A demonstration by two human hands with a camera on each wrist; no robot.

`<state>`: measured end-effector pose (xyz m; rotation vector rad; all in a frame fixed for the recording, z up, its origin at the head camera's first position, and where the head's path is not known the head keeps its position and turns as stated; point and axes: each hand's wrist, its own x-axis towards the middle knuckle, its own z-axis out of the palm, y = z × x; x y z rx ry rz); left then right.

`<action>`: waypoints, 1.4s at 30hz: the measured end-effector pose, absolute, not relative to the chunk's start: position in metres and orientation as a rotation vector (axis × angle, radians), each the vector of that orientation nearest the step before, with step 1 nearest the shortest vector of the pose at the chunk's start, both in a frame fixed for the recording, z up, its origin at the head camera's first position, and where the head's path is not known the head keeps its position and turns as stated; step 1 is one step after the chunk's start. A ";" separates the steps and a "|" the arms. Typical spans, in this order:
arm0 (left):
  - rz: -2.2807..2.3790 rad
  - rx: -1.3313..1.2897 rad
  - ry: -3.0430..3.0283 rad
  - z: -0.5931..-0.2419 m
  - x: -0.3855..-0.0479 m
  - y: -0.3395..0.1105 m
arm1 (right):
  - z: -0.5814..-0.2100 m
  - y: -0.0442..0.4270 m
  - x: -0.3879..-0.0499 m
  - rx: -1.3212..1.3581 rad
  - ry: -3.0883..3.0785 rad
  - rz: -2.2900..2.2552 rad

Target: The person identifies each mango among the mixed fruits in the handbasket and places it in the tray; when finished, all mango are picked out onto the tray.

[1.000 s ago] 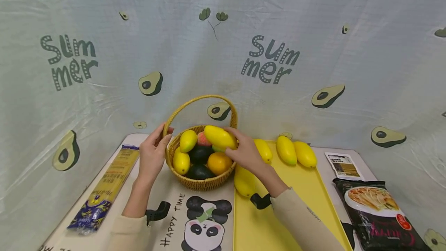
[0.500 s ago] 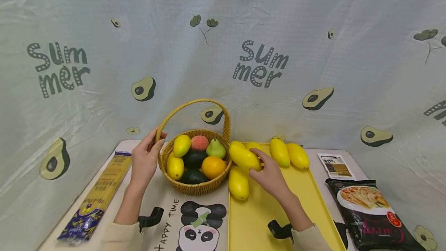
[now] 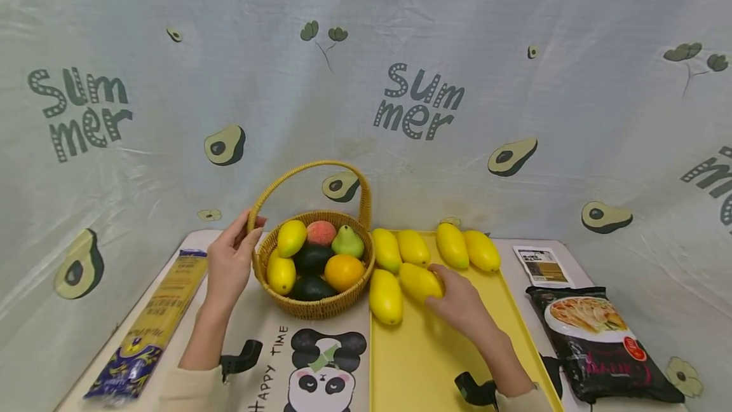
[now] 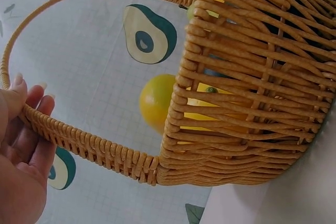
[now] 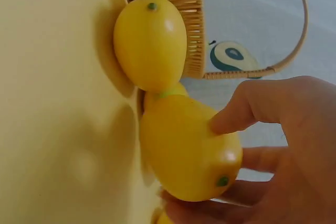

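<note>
Visibly, the backdrop point(image 3: 274, 100) reads "SUMMER"; the tabletop point(image 3: 246, 310), "HAPPY TIME". Left hand point(image 3: 227, 262): grip clamped on the basket handle point(image 4: 92, 142). Right hand point(image 3: 462, 305): grip clamped on a yellow fruit point(image 3: 419, 281), previously above the basket point(image 3: 313, 308), now at the yellow tray point(image 3: 423, 361).

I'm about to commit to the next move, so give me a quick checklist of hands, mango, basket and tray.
1. Right hand grips the mango: ok.
2. Mango above the tray, outside the basket: ok.
3. Mango's weight on the tray: cannot tell; the contact is hidden.
4. Mango clear of the other mangoes: cannot tell; they overlap in the right wrist view.
5. Left hand on the handle: ok.
6. Basket upright: ok.
</note>
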<state>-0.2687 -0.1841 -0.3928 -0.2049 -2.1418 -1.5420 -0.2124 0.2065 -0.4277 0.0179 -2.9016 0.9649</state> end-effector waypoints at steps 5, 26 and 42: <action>-1.516 -0.199 -2.159 -0.392 -0.268 -0.186 | -0.431 0.206 -0.212 -0.051 -2.999 1.147; -1.525 -0.172 -2.150 -0.395 -0.266 -0.188 | -0.436 0.211 -0.217 -0.014 -2.919 1.029; -1.574 -0.230 -2.093 -0.396 -0.270 -0.186 | -0.430 0.161 -0.225 0.331 -2.711 0.999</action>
